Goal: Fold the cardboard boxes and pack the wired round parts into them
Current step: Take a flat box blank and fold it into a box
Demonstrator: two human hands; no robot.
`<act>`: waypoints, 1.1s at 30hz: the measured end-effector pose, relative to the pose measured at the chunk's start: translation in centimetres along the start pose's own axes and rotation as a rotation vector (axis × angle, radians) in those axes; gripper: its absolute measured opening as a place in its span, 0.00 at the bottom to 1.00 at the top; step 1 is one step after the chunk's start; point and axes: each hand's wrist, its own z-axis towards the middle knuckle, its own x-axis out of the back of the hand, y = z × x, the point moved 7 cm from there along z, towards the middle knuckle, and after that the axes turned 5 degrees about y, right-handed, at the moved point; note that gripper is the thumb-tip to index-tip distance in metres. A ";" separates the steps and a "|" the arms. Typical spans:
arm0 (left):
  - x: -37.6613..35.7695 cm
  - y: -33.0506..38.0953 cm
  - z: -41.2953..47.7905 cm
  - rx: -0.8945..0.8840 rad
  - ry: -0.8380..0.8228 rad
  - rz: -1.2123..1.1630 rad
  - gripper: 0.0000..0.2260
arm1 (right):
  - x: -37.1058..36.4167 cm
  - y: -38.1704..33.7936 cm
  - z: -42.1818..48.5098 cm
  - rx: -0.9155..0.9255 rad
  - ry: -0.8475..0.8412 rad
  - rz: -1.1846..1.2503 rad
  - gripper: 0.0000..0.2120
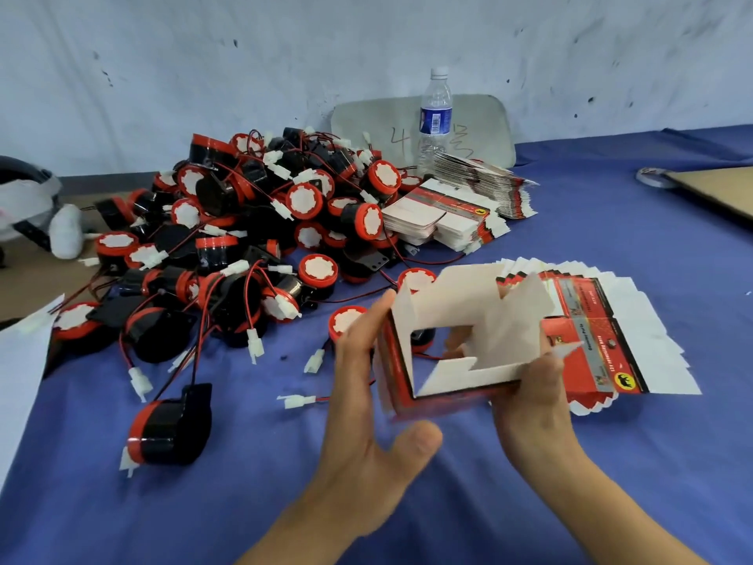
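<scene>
Not much to report gear-wise: just a bare left hand (pixel 362 401) and a bare right hand (pixel 529 397), both uncovered all the way down to the bottom edge of the shot. The left forearm (pixel 309 524) and right forearm (pixel 611 503) look slim. Going by the left thumb (pixel 421 440), the nails seem trimmed short, though it's a bit blurry.

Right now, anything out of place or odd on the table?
Nothing looks damaged. One wired round part lies alone, apart from the pile, toward the front left. The flat boxes behind the half-folded box are fanned out rather than squarely stacked.
</scene>
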 end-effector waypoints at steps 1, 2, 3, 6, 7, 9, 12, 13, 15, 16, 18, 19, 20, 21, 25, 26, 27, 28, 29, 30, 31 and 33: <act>-0.3 0.2 -0.2 0.020 0.004 -0.069 0.29 | -0.2 0.6 -0.3 -0.047 -0.004 0.013 0.21; -0.5 0.1 -0.6 0.066 0.017 -0.114 0.28 | -0.4 1.1 -0.6 -0.085 -0.021 0.009 0.27; -0.6 -0.3 -0.8 0.127 0.041 -0.140 0.27 | -0.6 1.1 -0.8 -0.110 -0.018 0.031 0.29; -0.4 -1.0 -1.5 0.236 0.091 -0.198 0.27 | -1.4 1.1 -1.1 -0.177 -0.042 0.099 0.27; -0.3 -1.1 -1.5 0.245 0.101 -0.213 0.26 | -1.5 1.0 -1.1 -0.188 -0.048 0.112 0.26; 0.0 -1.3 -1.4 0.291 0.138 -0.242 0.20 | -1.7 0.9 -1.3 -0.190 -0.066 0.129 0.20; 0.5 -2.0 -1.7 0.348 0.186 -0.234 0.14 | -1.9 0.2 -1.4 -0.136 -0.064 0.098 0.11; 0.6 -2.1 -1.7 0.353 0.183 -0.222 0.14 | -1.9 0.1 -1.4 -0.115 -0.059 0.084 0.10; 0.6 -2.1 -1.7 0.349 0.170 -0.195 0.15 | -1.9 -0.2 -1.6 -0.076 -0.054 0.062 0.10; 0.6 -2.1 -1.7 0.342 0.164 -0.177 0.15 | -1.9 -0.2 -1.6 -0.061 -0.055 0.046 0.11; 0.9 -2.0 -1.6 0.315 0.161 -0.123 0.16 | -2.0 -0.5 -1.7 -0.018 -0.060 -0.007 0.13; 1.0 -2.0 -1.6 0.308 0.160 -0.097 0.17 | -2.0 -0.7 -1.7 0.005 -0.056 -0.042 0.15; 1.1 -2.0 -1.5 0.310 0.162 -0.075 0.18 | -2.0 -0.7 -1.7 0.027 -0.057 -0.076 0.16; 1.3 -2.1 -1.5 0.317 0.170 -0.057 0.19 | -2.0 -0.8 -1.7 0.048 -0.063 -0.106 0.18; 1.6 -1.6 -1.0 0.303 0.211 -0.024 0.21 | -2.1 -1.1 -1.6 0.104 -0.083 -0.186 0.24; 1.7 -1.5 -1.0 0.299 0.232 -0.027 0.24 | -2.0 -1.3 -1.5 0.133 -0.077 -0.211 0.26; 1.8 -1.5 -1.0 0.306 0.263 -0.041 0.25 | -2.0 -1.6 -1.4 0.184 -0.067 -0.252 0.27; 1.9 -1.5 -1.1 0.319 0.294 -0.056 0.25 | -2.0 -2.0 -1.4 0.242 -0.058 -0.300 0.27; 2.0 -1.5 -1.1 0.326 0.317 -0.061 0.23 | -1.9 -2.2 -1.4 0.293 -0.049 -0.338 0.27; 2.0 -1.4 -1.1 0.329 0.333 -0.055 0.22 | -1.9 -2.4 -1.5 0.332 -0.041 -0.362 0.27; 2.0 -1.3 -1.1 0.331 0.343 -0.047 0.21 | -1.9 -2.5 -1.5 0.359 -0.034 -0.372 0.26; 2.2 -1.2 -1.0 0.316 0.359 -0.037 0.20 | -1.9 -2.4 -1.4 0.382 -0.026 -0.373 0.21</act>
